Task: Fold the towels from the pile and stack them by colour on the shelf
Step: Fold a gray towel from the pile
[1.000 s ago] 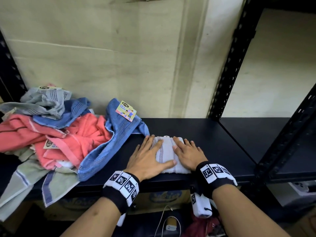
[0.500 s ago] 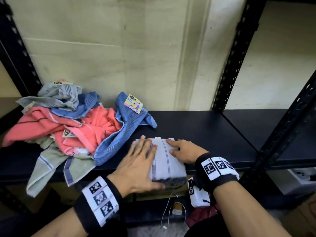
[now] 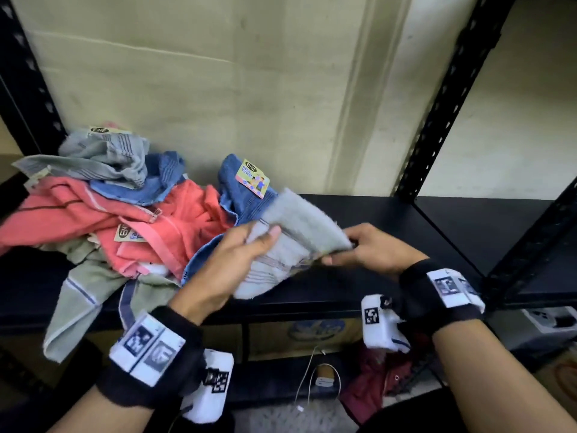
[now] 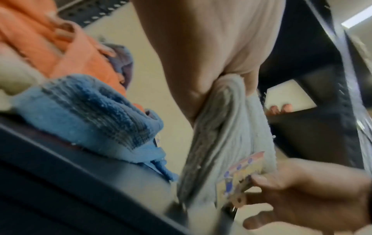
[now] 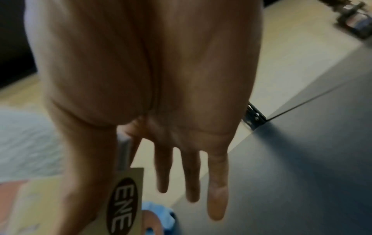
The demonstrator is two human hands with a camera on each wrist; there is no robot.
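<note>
A folded white towel (image 3: 290, 242) with thin stripes is tilted in the air just above the black shelf (image 3: 406, 220). My left hand (image 3: 249, 251) grips its left side, thumb on top and fingers underneath. My right hand (image 3: 349, 251) pinches its right edge at the paper label. In the left wrist view the towel's folded layers (image 4: 231, 127) hang from my palm, and the right hand (image 4: 292, 182) holds the label corner. The right wrist view shows the ENE label (image 5: 122, 198) beside the thumb, with three fingers straight. The unfolded pile (image 3: 125, 220) of pink, blue, grey and green towels lies on the shelf's left.
Black perforated uprights (image 3: 443, 98) divide the shelf from a further section (image 3: 546, 260) on the right. A green towel (image 3: 71, 307) hangs over the front edge. Below are a cardboard box (image 3: 312, 332), a white cable with a charger (image 3: 324, 379) and dark red cloth (image 3: 374, 385).
The folded towel lay flat on the shelf under both flat hands; now both hands grip it and it is lifted off the shelf, tilted up towards the pile.
</note>
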